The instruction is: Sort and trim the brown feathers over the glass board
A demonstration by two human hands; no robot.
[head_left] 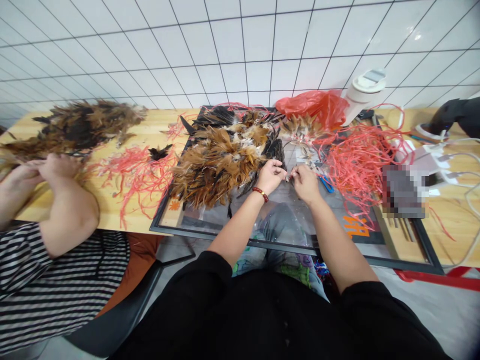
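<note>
My left hand (272, 176), with a red bead bracelet at its wrist, is closed in a pinch just right of a big heap of brown feathers (221, 160). Close beside it, my right hand (304, 183) has its fingers curled together too. Something small and thin lies between the fingertips of both hands; it is too small to name. Dark feathers (275, 148) lie right behind my left hand. A blue-handled tool (326, 183) rests by my right wrist. Both hands are over a black-framed glass panel (240, 239).
Pink plastic strings (360, 165) pile up at the right, more strings (138, 170) at the left. Behind stand a red plastic bag (315, 107) and a white tumbler (362, 97). Chargers with cables (423, 160) lie far right. A co-worker's hands (48, 167) work near feathers (90, 122).
</note>
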